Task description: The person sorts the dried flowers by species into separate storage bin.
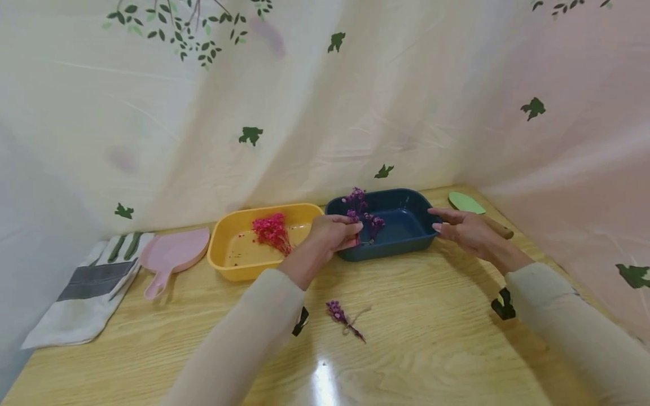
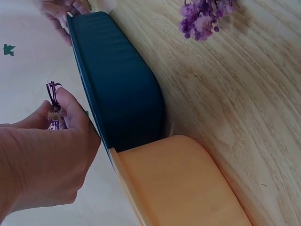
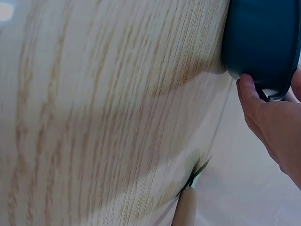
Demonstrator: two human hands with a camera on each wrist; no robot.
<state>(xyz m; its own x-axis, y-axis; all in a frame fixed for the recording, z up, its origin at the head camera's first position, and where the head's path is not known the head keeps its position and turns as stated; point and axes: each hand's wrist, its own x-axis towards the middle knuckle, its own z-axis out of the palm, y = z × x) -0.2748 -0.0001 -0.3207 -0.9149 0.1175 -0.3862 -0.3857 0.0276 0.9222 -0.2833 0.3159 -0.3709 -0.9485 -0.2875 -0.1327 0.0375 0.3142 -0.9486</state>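
Observation:
A small bunch of purple dried flowers [image 1: 373, 223] is pinched by its tied stems between the thumb and fingers of my left hand [image 1: 332, 234], above the left part of the dark blue basin [image 1: 388, 251]. In the left wrist view, twine wraps the stems [image 2: 54, 114]. At the basin's right end, my right hand [image 1: 469, 234] grips the rim with thumb and fingers; the right wrist view shows its fingers [image 3: 249, 89] against the wall. A second purple bunch, tied with twine [image 1: 345, 320], lies on the table in front of the basin.
Left of the blue basin, touching it, stands a yellow basin [image 1: 244, 273] holding pink dried flowers [image 1: 271, 231]. Farther left lie a pink dustpan-shaped tray [image 1: 172, 254] and a striped cloth [image 1: 96, 282]. A green-bladed trowel [image 1: 466, 202] with a wooden handle lies behind my right hand. A curtain hangs behind.

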